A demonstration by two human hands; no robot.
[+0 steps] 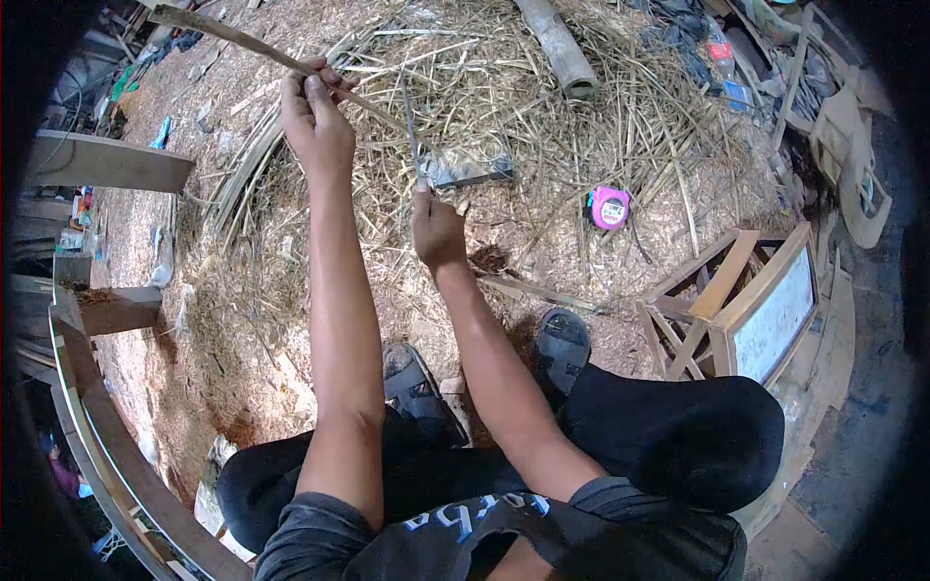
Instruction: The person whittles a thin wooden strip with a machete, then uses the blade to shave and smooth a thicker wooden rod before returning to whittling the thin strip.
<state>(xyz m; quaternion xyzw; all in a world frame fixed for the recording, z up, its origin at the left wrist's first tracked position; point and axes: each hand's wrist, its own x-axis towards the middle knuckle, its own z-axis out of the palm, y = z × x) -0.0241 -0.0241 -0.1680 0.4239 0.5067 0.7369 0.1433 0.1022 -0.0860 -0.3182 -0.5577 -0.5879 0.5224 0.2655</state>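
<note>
My left hand [318,121] is closed around a long bamboo strip [228,34], raised over the shavings. The strip slants from the upper left down to the right, its lower end near the blade. In my right hand [439,230] is a knife [409,116], gripped by the handle. Its thin blade points up and away from me and seems to cross or meet the strip's end; whether they touch I cannot tell. Just beyond my right hand, a dark rectangular block [470,171] with a pale, dusty top lies on the ground.
A pink tape measure [608,208] lies right of the block. Farther off are a bamboo tube [560,48] and heaped bamboo strips [620,126]. A wooden frame with a white panel [772,315] stands by my right knee. Curved wooden boards [107,416] border the left side.
</note>
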